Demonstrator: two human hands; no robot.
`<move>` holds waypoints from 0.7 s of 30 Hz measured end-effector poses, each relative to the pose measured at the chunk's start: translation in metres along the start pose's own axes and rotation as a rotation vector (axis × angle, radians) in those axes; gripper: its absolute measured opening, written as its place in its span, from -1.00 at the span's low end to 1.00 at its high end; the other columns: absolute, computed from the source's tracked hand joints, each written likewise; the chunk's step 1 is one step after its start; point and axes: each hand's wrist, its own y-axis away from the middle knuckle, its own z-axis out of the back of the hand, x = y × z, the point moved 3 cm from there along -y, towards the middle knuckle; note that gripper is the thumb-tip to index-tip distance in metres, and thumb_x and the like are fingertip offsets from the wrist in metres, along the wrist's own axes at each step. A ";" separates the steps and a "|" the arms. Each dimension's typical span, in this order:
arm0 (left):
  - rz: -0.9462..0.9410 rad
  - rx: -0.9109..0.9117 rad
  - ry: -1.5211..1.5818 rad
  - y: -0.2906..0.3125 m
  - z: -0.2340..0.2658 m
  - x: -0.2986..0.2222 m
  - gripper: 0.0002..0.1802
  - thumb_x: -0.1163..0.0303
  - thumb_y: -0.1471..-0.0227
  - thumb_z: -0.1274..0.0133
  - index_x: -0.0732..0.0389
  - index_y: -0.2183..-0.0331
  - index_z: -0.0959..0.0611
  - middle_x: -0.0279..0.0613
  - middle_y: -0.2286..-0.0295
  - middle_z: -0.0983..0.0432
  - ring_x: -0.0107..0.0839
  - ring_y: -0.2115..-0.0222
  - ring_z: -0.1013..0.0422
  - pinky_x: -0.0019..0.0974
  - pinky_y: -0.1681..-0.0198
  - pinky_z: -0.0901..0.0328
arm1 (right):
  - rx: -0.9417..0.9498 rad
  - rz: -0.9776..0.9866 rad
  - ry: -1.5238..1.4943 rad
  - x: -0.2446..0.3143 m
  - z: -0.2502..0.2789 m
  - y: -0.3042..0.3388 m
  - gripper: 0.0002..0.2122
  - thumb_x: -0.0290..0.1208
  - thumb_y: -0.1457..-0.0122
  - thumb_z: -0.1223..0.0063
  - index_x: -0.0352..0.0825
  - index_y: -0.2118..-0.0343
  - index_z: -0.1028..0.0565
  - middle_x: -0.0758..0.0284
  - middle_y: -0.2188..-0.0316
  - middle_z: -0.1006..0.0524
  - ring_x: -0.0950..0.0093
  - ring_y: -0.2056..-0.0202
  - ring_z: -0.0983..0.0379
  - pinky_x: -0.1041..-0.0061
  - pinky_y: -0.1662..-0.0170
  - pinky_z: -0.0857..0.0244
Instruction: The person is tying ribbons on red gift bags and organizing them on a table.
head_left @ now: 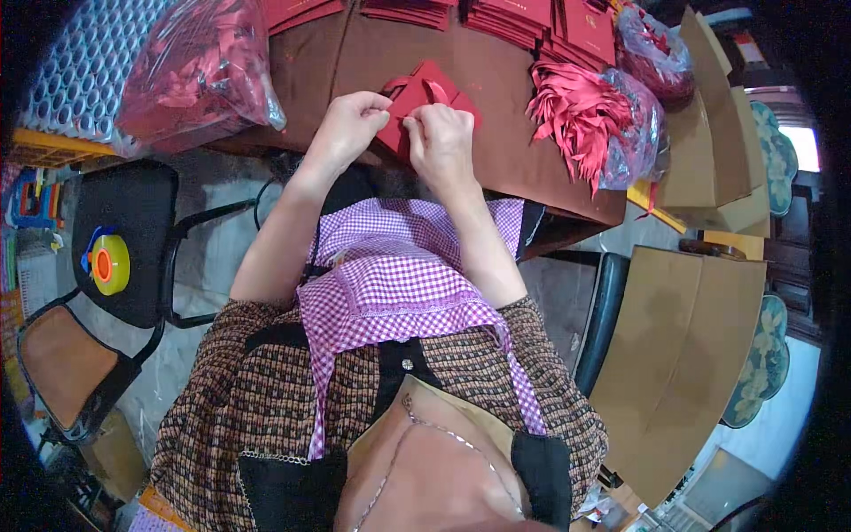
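Note:
A red card piece (427,75), like a small flat bag or folder, lies at the near edge of the brown-covered table, its corner pointing away from me. Red ribbon (434,89) loops over its top. My left hand (347,133) is at its left side, thumb and forefinger pinched together at the ribbon. Over the near part of the card, my right hand (441,146) has its fingers curled and pinched close to the left fingertips, also at the ribbon. The fingers partly hide the ribbon ends and the card's near part.
Stacks of red card pieces (510,19) line the far edge. Loose red ribbons (581,115) spill from a clear bag at right; another bag (208,80) sits left, beside a tray of round pieces (75,75). Yellow tape (110,264) rests on a black chair (124,213). Cardboard boxes (678,355) stand right.

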 end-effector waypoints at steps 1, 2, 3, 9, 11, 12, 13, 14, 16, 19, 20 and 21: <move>0.019 0.017 -0.014 0.001 0.000 -0.002 -0.74 0.54 0.06 -0.05 0.36 0.24 -0.57 -0.31 0.42 -0.49 -0.58 0.40 -0.37 -0.51 0.29 -0.29 | -0.005 0.010 0.003 0.001 0.001 0.000 -0.92 -0.48 0.03 -0.11 -0.31 0.51 -0.43 0.31 0.57 -0.45 0.34 0.47 -0.39 0.36 0.28 -0.11; 0.019 0.018 -0.014 0.001 0.000 -0.003 -0.74 0.54 0.06 -0.05 0.36 0.24 -0.57 -0.31 0.42 -0.49 -0.58 0.40 -0.37 -0.51 0.29 -0.29 | -0.006 0.009 0.003 0.001 0.001 -0.001 -0.92 -0.48 0.03 -0.11 -0.31 0.51 -0.43 0.31 0.57 -0.45 0.34 0.47 -0.39 0.36 0.28 -0.11; 0.014 0.021 -0.025 0.000 0.001 -0.003 -0.74 0.54 0.06 -0.05 0.36 0.24 -0.57 -0.31 0.41 -0.50 -0.59 0.40 -0.37 -0.51 0.28 -0.29 | 0.000 0.010 -0.002 0.002 0.001 -0.002 -0.92 -0.48 0.03 -0.11 -0.31 0.51 -0.43 0.31 0.57 -0.45 0.34 0.47 -0.39 0.36 0.27 -0.11; -0.026 0.016 -0.061 0.001 0.002 -0.007 -0.75 0.53 0.06 -0.05 0.37 0.26 -0.58 -0.31 0.42 -0.50 -0.59 0.40 -0.38 -0.51 0.30 -0.29 | -0.008 0.011 0.002 0.002 -0.002 -0.001 -0.92 -0.48 0.04 -0.11 -0.31 0.52 -0.43 0.29 0.57 -0.45 0.32 0.46 -0.39 0.35 0.26 -0.10; -0.056 0.010 -0.086 0.001 0.001 -0.007 -0.75 0.53 0.06 -0.05 0.38 0.26 -0.58 -0.31 0.43 -0.51 -0.59 0.41 -0.38 -0.51 0.31 -0.29 | -0.015 0.017 0.010 0.004 0.000 -0.003 -0.91 -0.48 0.04 -0.11 -0.31 0.53 -0.43 0.28 0.58 -0.45 0.32 0.46 -0.39 0.35 0.26 -0.10; -0.051 0.011 -0.085 0.001 0.000 -0.007 -0.76 0.53 0.06 -0.04 0.38 0.26 -0.59 -0.31 0.44 -0.51 -0.59 0.41 -0.38 -0.51 0.31 -0.30 | 0.001 0.023 0.036 0.005 0.000 -0.003 -0.91 -0.48 0.05 -0.11 -0.32 0.54 -0.42 0.28 0.58 -0.44 0.32 0.47 -0.39 0.34 0.27 -0.10; -0.046 0.010 -0.085 0.001 0.000 -0.007 -0.76 0.53 0.06 -0.04 0.38 0.27 -0.59 -0.31 0.44 -0.51 -0.59 0.42 -0.38 -0.51 0.31 -0.30 | 0.018 0.029 0.062 0.008 0.001 -0.004 -0.90 -0.48 0.05 -0.11 -0.32 0.55 -0.41 0.27 0.59 -0.44 0.32 0.47 -0.39 0.33 0.29 -0.10; -0.046 0.010 -0.086 0.002 -0.001 -0.008 -0.76 0.53 0.06 -0.04 0.38 0.27 -0.59 -0.31 0.44 -0.51 -0.59 0.42 -0.38 -0.51 0.31 -0.30 | 0.018 0.029 0.062 0.010 0.002 -0.004 -0.90 -0.48 0.05 -0.11 -0.32 0.55 -0.41 0.27 0.59 -0.44 0.32 0.47 -0.39 0.33 0.29 -0.10; -0.054 -0.018 -0.112 0.002 -0.003 -0.009 -0.78 0.53 0.06 -0.04 0.38 0.29 -0.60 -0.27 0.45 -0.53 -0.57 0.42 -0.40 -0.48 0.30 -0.31 | 0.046 0.062 0.165 0.016 0.003 -0.005 -0.88 -0.49 0.06 -0.10 -0.32 0.58 -0.38 0.27 0.61 -0.43 0.32 0.48 -0.38 0.31 0.32 -0.10; -0.207 -0.143 -0.291 0.003 -0.007 -0.010 -0.80 0.47 0.13 -0.03 0.31 0.37 -0.63 0.01 0.44 -0.55 -0.20 0.38 -0.49 -0.25 0.26 -0.35 | 0.058 0.036 0.217 0.020 0.000 -0.005 -0.88 -0.49 0.06 -0.09 -0.31 0.59 -0.36 0.26 0.63 -0.41 0.32 0.50 -0.37 0.30 0.36 -0.08; -0.207 -0.144 -0.292 0.003 -0.008 -0.009 -0.80 0.47 0.13 -0.03 0.31 0.37 -0.63 0.01 0.44 -0.55 -0.20 0.38 -0.49 -0.25 0.26 -0.35 | 0.057 0.037 0.216 0.020 -0.002 -0.005 -0.88 -0.49 0.06 -0.09 -0.31 0.59 -0.36 0.26 0.63 -0.41 0.32 0.50 -0.37 0.30 0.36 -0.08; -0.234 -0.176 -0.315 0.003 -0.009 -0.009 -0.81 0.45 0.13 -0.03 0.29 0.40 -0.64 0.03 0.43 -0.54 -0.14 0.35 -0.48 -0.20 0.24 -0.34 | 0.047 0.002 0.192 0.017 -0.004 -0.003 -0.88 -0.48 0.05 -0.08 -0.34 0.59 -0.38 0.24 0.63 -0.43 0.29 0.51 -0.39 0.30 0.37 -0.12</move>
